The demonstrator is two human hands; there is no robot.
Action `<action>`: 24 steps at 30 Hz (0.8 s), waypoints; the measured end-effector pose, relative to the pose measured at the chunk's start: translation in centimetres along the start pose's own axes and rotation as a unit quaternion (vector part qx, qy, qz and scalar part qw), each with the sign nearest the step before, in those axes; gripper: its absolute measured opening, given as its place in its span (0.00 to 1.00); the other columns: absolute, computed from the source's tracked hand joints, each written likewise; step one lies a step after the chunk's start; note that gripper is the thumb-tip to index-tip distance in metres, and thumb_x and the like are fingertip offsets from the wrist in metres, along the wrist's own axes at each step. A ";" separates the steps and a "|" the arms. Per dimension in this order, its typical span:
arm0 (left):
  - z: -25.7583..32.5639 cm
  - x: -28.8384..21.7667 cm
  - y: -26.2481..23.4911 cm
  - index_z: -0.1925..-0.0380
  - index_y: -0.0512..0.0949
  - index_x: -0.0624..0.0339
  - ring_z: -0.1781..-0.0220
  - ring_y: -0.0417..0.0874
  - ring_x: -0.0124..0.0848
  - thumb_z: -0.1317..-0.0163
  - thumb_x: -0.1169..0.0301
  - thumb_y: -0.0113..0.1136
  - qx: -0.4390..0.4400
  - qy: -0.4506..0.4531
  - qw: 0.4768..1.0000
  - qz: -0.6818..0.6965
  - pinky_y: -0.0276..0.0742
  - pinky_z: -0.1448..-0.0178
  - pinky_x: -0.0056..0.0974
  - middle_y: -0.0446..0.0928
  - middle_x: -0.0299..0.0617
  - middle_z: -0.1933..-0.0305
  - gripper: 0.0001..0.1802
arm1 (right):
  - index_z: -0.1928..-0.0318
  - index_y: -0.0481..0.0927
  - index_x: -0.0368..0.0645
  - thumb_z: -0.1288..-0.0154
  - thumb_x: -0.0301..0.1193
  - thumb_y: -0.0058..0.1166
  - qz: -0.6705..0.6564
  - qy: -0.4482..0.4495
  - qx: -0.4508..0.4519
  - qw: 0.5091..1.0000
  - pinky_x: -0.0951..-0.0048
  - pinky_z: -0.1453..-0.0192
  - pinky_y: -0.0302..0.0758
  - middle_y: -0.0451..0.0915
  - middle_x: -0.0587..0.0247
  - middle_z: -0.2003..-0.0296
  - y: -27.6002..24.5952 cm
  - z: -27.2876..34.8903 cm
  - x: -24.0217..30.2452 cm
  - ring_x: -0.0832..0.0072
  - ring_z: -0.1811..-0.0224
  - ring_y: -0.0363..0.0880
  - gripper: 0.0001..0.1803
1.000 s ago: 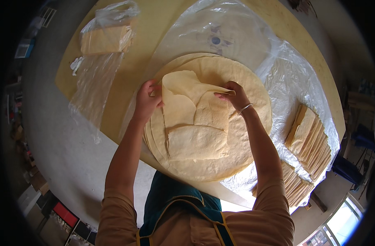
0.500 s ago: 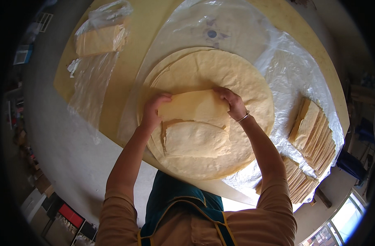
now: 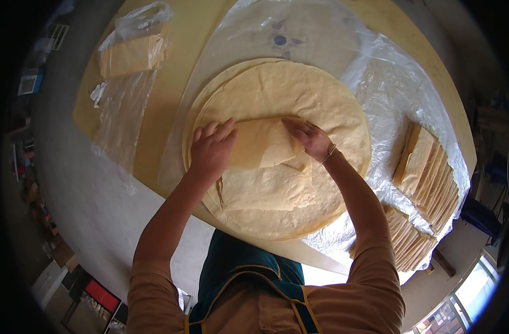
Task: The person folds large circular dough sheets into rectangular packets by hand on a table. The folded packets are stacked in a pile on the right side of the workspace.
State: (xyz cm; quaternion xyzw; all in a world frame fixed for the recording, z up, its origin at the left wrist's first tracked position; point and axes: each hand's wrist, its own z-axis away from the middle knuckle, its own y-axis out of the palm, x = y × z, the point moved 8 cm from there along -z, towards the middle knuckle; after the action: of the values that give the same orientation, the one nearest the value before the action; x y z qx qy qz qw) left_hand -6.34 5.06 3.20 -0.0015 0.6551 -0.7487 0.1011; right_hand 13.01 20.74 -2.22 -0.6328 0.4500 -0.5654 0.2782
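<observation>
A large stack of thin, round, pale-tan flatbread sheets (image 3: 321, 94) lies before me. On its near half is a folded flatbread sheet (image 3: 262, 139), lapped over a rougher folded piece (image 3: 260, 192) below it. My left hand (image 3: 211, 150) rests on the folded sheet's left end, fingers spread and stretched forward. At the far right corner, my right hand (image 3: 310, 139), with a bracelet at its wrist, has its fingers bent over the sheet's edge and grips it. The thumb of that hand is mostly hidden.
Clear plastic film (image 3: 388, 83) lies under and beside the stack. Rows of folded flatbreads (image 3: 432, 172) sit on it at the right, with more folded flatbreads (image 3: 407, 242) nearer me. A clear bag of folded flatbread (image 3: 132, 53) is at the far left of the yellowish table (image 3: 179, 72).
The sheet's raised far edge has come down and nearer its surface is lapped over the lower piece. My left hand has shifted from gripping the left edge to lying spread on top.
</observation>
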 end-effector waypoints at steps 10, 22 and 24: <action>-3.2 -5.5 3.9 0.23 0.66 0.42 0.14 0.54 0.38 0.36 0.39 0.62 -0.029 0.098 0.995 0.021 0.47 0.16 0.68 0.57 0.36 0.16 0.44 | 0.39 0.82 0.44 0.41 0.19 0.56 0.086 0.069 -0.177 0.978 0.60 0.45 0.85 0.77 0.57 0.31 -7.4 2.0 1.6 0.62 0.43 0.86 0.27; -1.6 -3.3 2.4 0.19 0.59 0.45 0.13 0.50 0.45 0.30 0.46 0.60 -0.057 0.029 0.996 0.066 0.43 0.16 0.66 0.49 0.41 0.13 0.43 | 0.19 0.57 0.48 0.27 0.52 0.57 0.052 0.301 -0.098 0.947 0.53 0.16 0.53 0.57 0.54 0.18 -3.4 4.6 2.2 0.55 0.16 0.53 0.44; 0.7 -0.4 1.5 0.18 0.57 0.47 0.13 0.48 0.54 0.28 0.49 0.59 -0.092 -0.050 0.979 0.173 0.44 0.17 0.66 0.47 0.51 0.13 0.42 | 0.22 0.62 0.40 0.22 0.44 0.54 -0.073 0.355 -0.260 0.895 0.53 0.19 0.60 0.62 0.44 0.22 -5.5 9.4 3.9 0.47 0.19 0.59 0.37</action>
State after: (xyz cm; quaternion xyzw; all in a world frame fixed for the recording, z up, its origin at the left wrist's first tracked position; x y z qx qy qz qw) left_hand -5.60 4.30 1.90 0.0652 0.7059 -0.6554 0.2606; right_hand 23.29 18.20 2.36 -0.4706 0.6024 -0.6342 -0.1159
